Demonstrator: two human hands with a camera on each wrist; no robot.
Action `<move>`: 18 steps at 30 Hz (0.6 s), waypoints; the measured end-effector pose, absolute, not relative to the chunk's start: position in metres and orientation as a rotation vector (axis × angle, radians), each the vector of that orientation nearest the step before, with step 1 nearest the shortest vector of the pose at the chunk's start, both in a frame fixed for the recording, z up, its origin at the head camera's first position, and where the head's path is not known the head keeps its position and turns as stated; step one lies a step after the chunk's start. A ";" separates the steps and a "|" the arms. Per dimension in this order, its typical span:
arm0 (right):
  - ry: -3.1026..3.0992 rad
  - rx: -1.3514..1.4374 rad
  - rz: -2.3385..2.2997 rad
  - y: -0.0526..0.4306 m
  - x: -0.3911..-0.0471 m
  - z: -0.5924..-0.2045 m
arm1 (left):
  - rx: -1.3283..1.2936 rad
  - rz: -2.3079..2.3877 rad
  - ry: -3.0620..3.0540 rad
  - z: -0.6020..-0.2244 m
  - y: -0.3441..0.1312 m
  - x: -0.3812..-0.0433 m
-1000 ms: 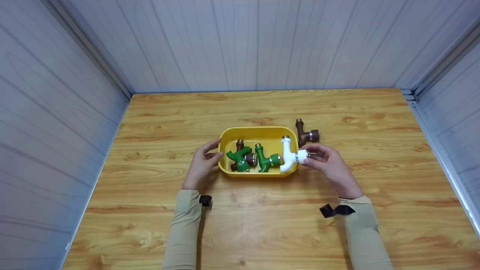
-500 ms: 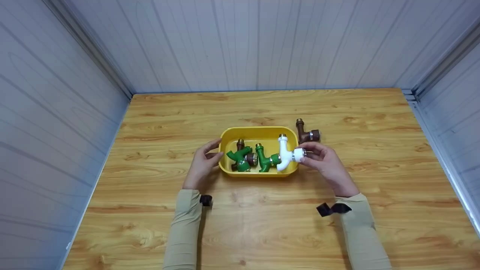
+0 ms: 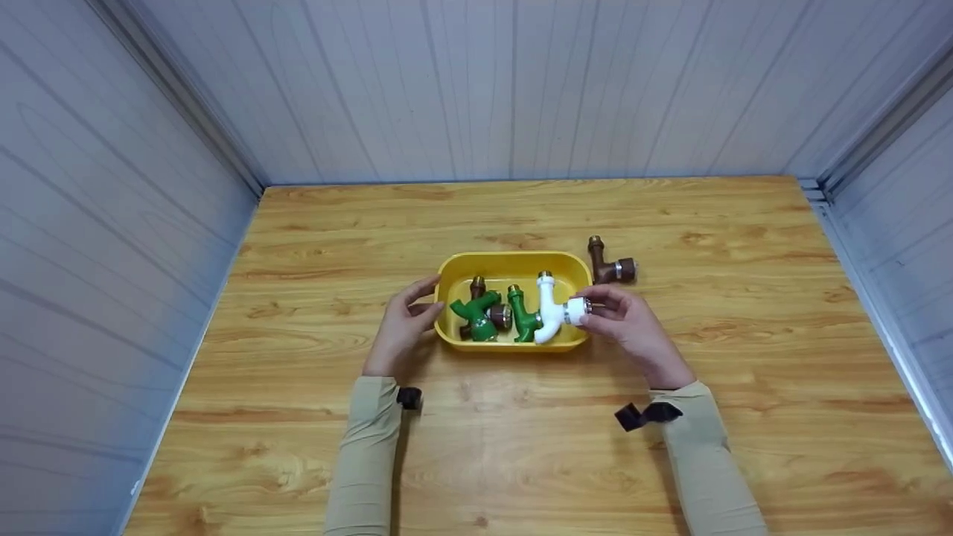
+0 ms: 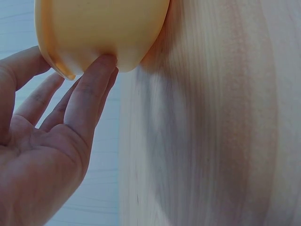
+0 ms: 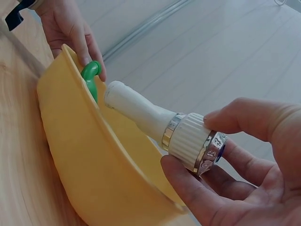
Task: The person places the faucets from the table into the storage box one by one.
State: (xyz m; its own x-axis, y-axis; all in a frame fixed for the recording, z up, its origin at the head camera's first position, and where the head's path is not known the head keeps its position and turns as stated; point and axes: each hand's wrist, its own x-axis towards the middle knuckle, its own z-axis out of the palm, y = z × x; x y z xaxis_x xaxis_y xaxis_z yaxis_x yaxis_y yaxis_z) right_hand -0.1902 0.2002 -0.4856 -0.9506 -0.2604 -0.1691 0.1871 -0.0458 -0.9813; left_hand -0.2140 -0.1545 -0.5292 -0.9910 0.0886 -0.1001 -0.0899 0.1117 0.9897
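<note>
In the head view, my right hand (image 3: 624, 326) pinches the ribbed knob of a white tap (image 3: 549, 313) over the right half of a yellow basin (image 3: 514, 348). Thumb and fingers hold this knob from both sides in the right wrist view, where its white spout (image 5: 131, 102) points toward the basin. The tap partly covers a green tap (image 3: 523, 320) inside. Further left in the basin, another green tap (image 3: 480, 316) lies across a brown tap (image 3: 499, 317). My left hand (image 3: 402, 327) rests at the basin's left end, its fairly straight fingers (image 4: 84, 103) touching the outer wall.
Another brown tap (image 3: 614, 269) lies on the wooden table (image 3: 491, 439) just beyond the basin's back right corner. Light panelled walls (image 3: 476, 89) enclose the table at the back and on both sides.
My right hand has moved left with the white tap, from the basin's right end to above the green tap. The left hand and the basin have kept their place.
</note>
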 end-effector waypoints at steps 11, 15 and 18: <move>1.935 -0.049 -2.040 0.192 -0.192 -0.484 | -0.011 1.999 2.239 -0.530 -0.155 -0.214; 1.925 -0.062 -2.054 0.190 -0.194 -0.485 | -0.010 1.969 2.242 -0.530 -0.156 -0.215; 1.914 -0.057 -2.062 0.187 -0.194 -0.485 | 0.006 1.968 2.230 -0.530 -0.157 -0.215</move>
State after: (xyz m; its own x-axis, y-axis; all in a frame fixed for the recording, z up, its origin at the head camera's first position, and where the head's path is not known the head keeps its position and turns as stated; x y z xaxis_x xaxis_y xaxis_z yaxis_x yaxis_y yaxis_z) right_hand -0.1941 0.1874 -0.4852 -0.9460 -0.2624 -0.1902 0.2091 -0.0461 -0.9768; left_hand -0.2150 -0.1565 -0.5296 -0.9859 0.1137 -0.1226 -0.1075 0.1306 0.9856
